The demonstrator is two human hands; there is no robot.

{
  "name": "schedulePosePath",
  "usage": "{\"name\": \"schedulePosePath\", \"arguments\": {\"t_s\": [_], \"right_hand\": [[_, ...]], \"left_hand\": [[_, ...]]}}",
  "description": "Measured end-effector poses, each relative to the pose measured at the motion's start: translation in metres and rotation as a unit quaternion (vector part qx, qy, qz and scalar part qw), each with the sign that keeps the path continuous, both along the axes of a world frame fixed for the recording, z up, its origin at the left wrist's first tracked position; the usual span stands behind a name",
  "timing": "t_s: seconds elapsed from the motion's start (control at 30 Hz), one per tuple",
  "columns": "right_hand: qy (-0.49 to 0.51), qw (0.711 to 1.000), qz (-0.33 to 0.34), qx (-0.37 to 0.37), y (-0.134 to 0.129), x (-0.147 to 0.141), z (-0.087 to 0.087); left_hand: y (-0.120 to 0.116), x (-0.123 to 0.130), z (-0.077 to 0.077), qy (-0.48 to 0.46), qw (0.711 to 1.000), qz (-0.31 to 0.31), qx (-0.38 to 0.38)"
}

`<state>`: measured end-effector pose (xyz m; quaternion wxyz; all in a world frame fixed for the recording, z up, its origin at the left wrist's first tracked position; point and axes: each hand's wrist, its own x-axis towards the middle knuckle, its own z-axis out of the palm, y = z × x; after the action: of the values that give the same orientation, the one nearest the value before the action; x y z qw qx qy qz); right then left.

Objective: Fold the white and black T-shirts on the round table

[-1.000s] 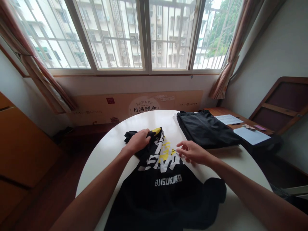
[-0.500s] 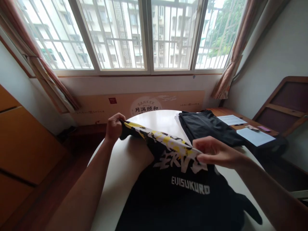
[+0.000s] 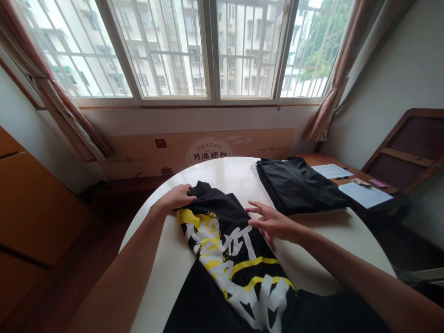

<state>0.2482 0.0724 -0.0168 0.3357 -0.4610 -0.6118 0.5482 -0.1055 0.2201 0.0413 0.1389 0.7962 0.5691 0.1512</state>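
A black T-shirt (image 3: 215, 259) with a bold white and yellow print lies partly folded over, running from the table's middle to the near edge. At its far left corner is my left hand (image 3: 177, 196), its fingers and thumb closed on the cloth. My right hand (image 3: 270, 223) is at the shirt's right edge with fingers spread and no cloth gripped. Whether its lower fingers touch the shirt I cannot tell. The shirt's near end runs out of view.
A round white table (image 3: 222, 169) carries the shirt. Folded black clothing (image 3: 300, 185) lies at its back right, over something white. Behind it, a wooden surface (image 3: 317, 159) holds paper sheets (image 3: 366, 195) and small items. A barred window (image 3: 213, 55) and curtains (image 3: 326, 108) are beyond.
The stretched, lifted part of the shirt has come down flat, showing more of the yellow and white print. My right hand has let go and moved left.
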Motion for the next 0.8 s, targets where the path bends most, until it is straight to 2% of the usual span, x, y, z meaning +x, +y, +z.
{"name": "schedulePosePath", "arguments": {"t_s": [0.13, 0.27, 0.37, 0.47, 0.57, 0.7, 0.8], "right_hand": [[0.059, 0.995, 0.000, -0.081, -0.011, -0.015, 0.011], [0.123, 0.984, 0.032, -0.127, -0.013, -0.013, 0.023], [0.127, 0.980, 0.023, -0.151, -0.010, -0.005, 0.025], [0.078, 0.986, 0.044, -0.139, -0.008, -0.002, 0.019], [0.027, 0.993, 0.050, -0.102, -0.005, -0.006, 0.010], [-0.008, 0.999, -0.034, -0.037, 0.001, -0.010, 0.002], [0.007, 0.995, -0.096, 0.010, 0.006, -0.001, 0.004]], "left_hand": [[-0.007, 0.005, 0.000, -0.015, 0.991, -0.096, -0.095], [-0.017, 0.010, 0.002, -0.088, 0.979, -0.123, -0.139], [-0.023, 0.016, 0.004, -0.060, 0.979, -0.125, -0.152], [-0.027, 0.025, 0.006, -0.006, 0.976, -0.150, -0.160], [-0.031, 0.034, 0.011, -0.027, 0.963, -0.205, -0.170], [-0.045, 0.047, 0.029, -0.151, 0.942, -0.243, -0.173], [-0.063, 0.059, 0.049, -0.275, 0.891, -0.281, -0.229]]}}
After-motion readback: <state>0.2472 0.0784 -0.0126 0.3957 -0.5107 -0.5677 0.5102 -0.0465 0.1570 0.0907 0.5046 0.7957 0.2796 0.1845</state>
